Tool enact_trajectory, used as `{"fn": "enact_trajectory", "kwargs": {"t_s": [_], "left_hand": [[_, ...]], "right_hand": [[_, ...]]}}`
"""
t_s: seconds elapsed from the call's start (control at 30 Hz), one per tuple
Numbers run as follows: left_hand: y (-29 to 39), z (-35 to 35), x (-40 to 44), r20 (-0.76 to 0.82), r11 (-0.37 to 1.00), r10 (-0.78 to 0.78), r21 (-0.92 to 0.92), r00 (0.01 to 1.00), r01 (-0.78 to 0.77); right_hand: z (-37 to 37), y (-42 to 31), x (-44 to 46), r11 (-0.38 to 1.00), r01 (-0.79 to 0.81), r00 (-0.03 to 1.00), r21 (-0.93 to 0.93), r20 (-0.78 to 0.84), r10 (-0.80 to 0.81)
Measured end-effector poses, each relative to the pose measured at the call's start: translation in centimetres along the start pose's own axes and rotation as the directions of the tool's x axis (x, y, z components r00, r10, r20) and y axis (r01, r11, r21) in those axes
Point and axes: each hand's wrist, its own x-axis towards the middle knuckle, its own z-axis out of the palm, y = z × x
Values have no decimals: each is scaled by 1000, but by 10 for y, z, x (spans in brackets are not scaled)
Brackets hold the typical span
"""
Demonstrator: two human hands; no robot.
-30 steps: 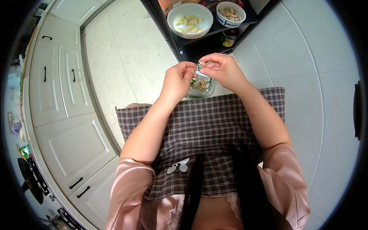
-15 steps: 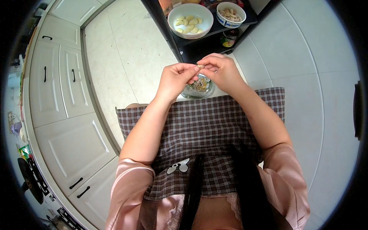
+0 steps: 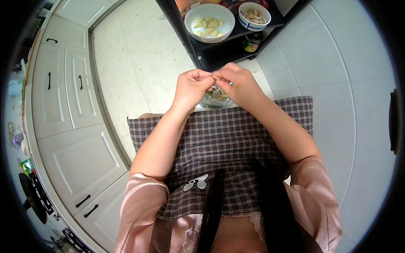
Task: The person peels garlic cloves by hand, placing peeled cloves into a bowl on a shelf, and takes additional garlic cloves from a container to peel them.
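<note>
My left hand (image 3: 193,86) and my right hand (image 3: 238,84) meet at their fingertips, both pinched on one small pale garlic clove (image 3: 214,79), which the fingers mostly cover. Just below them is a clear container (image 3: 216,101) with scraps and bits of green in it, partly hidden by my hands. On the dark shelf ahead stands a white bowl (image 3: 209,37) with several peeled cloves. To its right, a smaller patterned bowl (image 3: 253,25) holds several cloves with skin on.
A dark shelf unit (image 3: 190,44) stands ahead, with a jar (image 3: 252,42) on its lower level. White cabinets (image 3: 80,164) run along the left, beside the tiled floor (image 3: 147,55). A plaid apron (image 3: 223,143) covers my lap.
Both hands have come together and shifted slightly left, with the right hand lower. The fingertips now cover most of the clove that showed between them earlier.
</note>
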Motion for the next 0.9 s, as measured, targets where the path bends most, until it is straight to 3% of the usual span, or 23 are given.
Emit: {"fn": "enact_trajectory", "kwargs": {"t_s": [0.07, 0.13, 0.17, 0.23, 0.3, 0.37, 0.4, 0.63, 0.7, 0.83, 0.9], "left_hand": [[-2, 0, 2, -10, 1000, 9, 0, 1000, -9], [-2, 1, 3, -19, 1000, 21, 1, 1000, -21], [0, 3, 3, -26, 999, 35, 10, 999, -35], [1, 5, 3, -32, 998, 51, 21, 998, -51], [-3, 5, 4, -89, 995, 91, 37, 992, -89], [-6, 3, 6, -115, 982, 148, 139, 982, -132], [-7, 1, 7, -134, 956, 201, 241, 970, -165], [-9, -2, 7, -172, 907, 240, 392, 955, -157], [-9, -3, 6, -133, 880, 250, 444, 959, -168], [-6, 1, 3, -75, 878, 259, 433, 963, -203], [-5, 2, 4, -23, 918, 257, 319, 966, -236]], "right_hand": [[1, -1, 0, 1000, 3, 1000, 7, 0, -3], [0, 1, 3, 972, -125, 992, 199, 27, 122], [-1, 3, 4, 972, -125, 992, 198, 25, 122], [-4, 8, 9, 672, -454, 887, 585, 222, 405], [-13, 10, 10, 611, -498, 860, 615, 262, 437], [-15, 12, 11, 428, -468, 838, 773, 234, 493], [-14, 13, 10, 428, -476, 833, 768, 238, 500], [-16, 9, 11, 469, -501, 808, 727, 200, 554], [-17, 8, 10, 546, -517, 826, 659, 216, 522], [-7, 13, 4, 596, -492, 857, 635, 231, 461], [-2, 16, 2, 753, -378, 921, 538, 133, 367]]}}
